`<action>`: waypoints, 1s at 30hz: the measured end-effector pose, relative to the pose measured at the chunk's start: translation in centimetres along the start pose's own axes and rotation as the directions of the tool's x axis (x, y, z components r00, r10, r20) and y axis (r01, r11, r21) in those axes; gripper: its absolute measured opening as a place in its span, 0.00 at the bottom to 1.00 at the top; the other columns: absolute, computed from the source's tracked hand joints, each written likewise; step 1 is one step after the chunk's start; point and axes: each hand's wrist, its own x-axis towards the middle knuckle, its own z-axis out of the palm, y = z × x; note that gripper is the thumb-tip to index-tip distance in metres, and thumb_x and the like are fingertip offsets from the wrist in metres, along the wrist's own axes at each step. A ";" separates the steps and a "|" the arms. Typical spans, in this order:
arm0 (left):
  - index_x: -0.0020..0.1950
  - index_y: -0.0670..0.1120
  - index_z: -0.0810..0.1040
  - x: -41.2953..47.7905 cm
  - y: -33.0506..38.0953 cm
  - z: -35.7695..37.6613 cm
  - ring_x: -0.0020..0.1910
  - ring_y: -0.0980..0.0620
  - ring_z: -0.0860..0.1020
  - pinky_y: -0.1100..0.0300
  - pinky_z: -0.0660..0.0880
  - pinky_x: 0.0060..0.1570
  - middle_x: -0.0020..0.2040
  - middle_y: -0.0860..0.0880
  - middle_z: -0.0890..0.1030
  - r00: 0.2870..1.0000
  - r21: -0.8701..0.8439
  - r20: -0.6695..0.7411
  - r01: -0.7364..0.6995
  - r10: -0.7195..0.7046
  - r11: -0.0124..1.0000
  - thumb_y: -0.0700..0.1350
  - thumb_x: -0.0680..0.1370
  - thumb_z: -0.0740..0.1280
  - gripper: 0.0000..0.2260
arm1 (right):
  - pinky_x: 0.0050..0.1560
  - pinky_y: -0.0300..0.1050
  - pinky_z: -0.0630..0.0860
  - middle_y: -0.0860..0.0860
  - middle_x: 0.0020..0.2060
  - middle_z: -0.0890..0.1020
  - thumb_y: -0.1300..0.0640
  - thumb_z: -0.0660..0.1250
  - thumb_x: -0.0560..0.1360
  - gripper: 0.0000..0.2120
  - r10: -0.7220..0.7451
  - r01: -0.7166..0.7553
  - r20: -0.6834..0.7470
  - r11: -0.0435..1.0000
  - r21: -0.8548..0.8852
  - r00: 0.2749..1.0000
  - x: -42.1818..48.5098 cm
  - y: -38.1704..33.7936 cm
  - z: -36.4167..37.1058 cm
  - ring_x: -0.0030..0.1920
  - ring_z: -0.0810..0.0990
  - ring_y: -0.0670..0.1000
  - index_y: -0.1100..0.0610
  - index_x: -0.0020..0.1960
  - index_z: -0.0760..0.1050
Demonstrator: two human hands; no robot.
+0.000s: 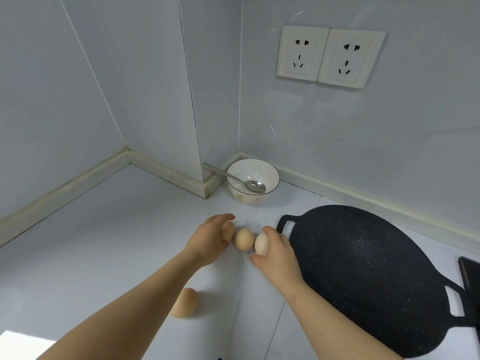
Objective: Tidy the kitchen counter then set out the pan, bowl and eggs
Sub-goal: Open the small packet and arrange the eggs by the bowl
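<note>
Several eggs lie on the white counter (130, 229). My left hand (209, 239) curls round a brown egg (229, 231), mostly hidden by the fingers. Beside it a tan egg (244, 239) lies free on the counter. My right hand (278, 253) grips a pale egg (261, 244) between thumb and fingers, just left of the black speckled pan (363, 276). A fourth egg (185, 302) sits nearer me, partly behind my left forearm. The white bowl (253, 168) with a metal spoon (249, 183) in it stands in the wall corner.
Tiled walls meet the counter at the back, with a boxed column (192, 113) left of the bowl. Two wall sockets (330, 55) are above the pan. A dark object (470, 276) shows at the right edge by the pan's handle.
</note>
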 end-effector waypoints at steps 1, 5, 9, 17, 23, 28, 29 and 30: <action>0.72 0.51 0.64 -0.1 0.0 0.0 0.68 0.47 0.67 0.62 0.65 0.61 0.70 0.48 0.67 1.000 -0.006 0.007 0.004 -0.003 1.000 0.36 0.73 0.66 0.29 | 0.55 0.43 0.71 0.53 0.65 0.68 0.55 0.69 0.72 0.29 0.004 -0.004 -0.001 1.000 0.000 1.000 0.0 0.0 0.0 0.61 0.73 0.54 0.52 0.70 0.62; 0.74 0.51 0.58 -1.1 0.0 -0.7 0.70 0.45 0.65 0.55 0.66 0.66 0.74 0.48 0.60 0.999 -0.021 0.014 0.040 -0.040 0.999 0.42 0.73 0.69 0.33 | 0.55 0.43 0.71 0.53 0.66 0.67 0.55 0.69 0.72 0.31 0.005 -0.005 -0.014 1.000 -0.005 1.000 -0.5 -0.1 -0.3 0.63 0.73 0.54 0.51 0.72 0.60; 0.74 0.51 0.57 -4.1 -0.2 -2.7 0.69 0.45 0.64 0.53 0.65 0.67 0.74 0.49 0.59 0.999 -0.004 -0.045 0.016 -0.016 1.000 0.50 0.74 0.69 0.33 | 0.52 0.44 0.72 0.52 0.66 0.66 0.55 0.69 0.72 0.30 -0.015 0.015 -0.016 0.999 0.032 1.000 -1.7 0.2 -0.8 0.60 0.74 0.54 0.51 0.71 0.60; 0.70 0.58 0.63 -11.1 -1.0 -2.7 0.65 0.48 0.66 0.57 0.69 0.63 0.69 0.51 0.58 0.947 0.281 0.292 0.049 -0.133 0.959 0.55 0.68 0.74 0.33 | 0.54 0.50 0.76 0.53 0.64 0.63 0.58 0.69 0.72 0.27 -0.027 0.027 -0.009 0.998 0.052 1.000 -4.4 0.5 -0.4 0.55 0.75 0.54 0.53 0.66 0.62; 0.65 0.54 0.72 -11.1 -1.8 -1.4 0.58 0.48 0.70 0.62 0.70 0.50 0.62 0.49 0.67 0.962 0.331 0.230 0.065 -0.147 0.941 0.46 0.71 0.69 0.22 | 0.53 0.49 0.76 0.54 0.65 0.62 0.59 0.68 0.73 0.29 -0.024 0.024 0.002 0.999 0.038 1.000 -4.9 0.4 -0.1 0.55 0.75 0.55 0.54 0.69 0.59; 0.61 0.49 0.74 -10.6 -2.4 -1.8 0.47 0.51 0.70 0.63 0.66 0.43 0.50 0.50 0.70 0.969 0.269 0.167 0.134 -0.183 0.954 0.46 0.73 0.67 0.16 | 0.51 0.46 0.75 0.55 0.65 0.62 0.61 0.69 0.72 0.28 -0.023 0.023 -0.005 0.998 0.062 1.000 -4.4 0.5 0.0 0.54 0.74 0.54 0.54 0.68 0.60; 0.61 0.49 0.73 -10.3 -2.4 -2.0 0.47 0.51 0.70 0.63 0.66 0.43 0.50 0.49 0.71 0.971 0.224 0.128 0.168 -0.200 0.960 0.46 0.73 0.67 0.16 | 0.51 0.46 0.75 0.54 0.65 0.62 0.61 0.69 0.72 0.28 -0.024 0.025 -0.008 0.997 0.071 1.000 -4.2 0.5 0.0 0.53 0.74 0.54 0.54 0.68 0.61; 0.62 0.48 0.73 -9.8 -2.3 -2.3 0.46 0.51 0.71 0.62 0.67 0.43 0.51 0.48 0.73 0.972 0.169 0.078 0.206 -0.221 0.964 0.46 0.74 0.66 0.16 | 0.51 0.46 0.75 0.54 0.65 0.62 0.62 0.68 0.72 0.26 -0.026 0.027 -0.012 0.996 0.082 1.000 -4.0 0.5 0.0 0.52 0.74 0.53 0.54 0.67 0.62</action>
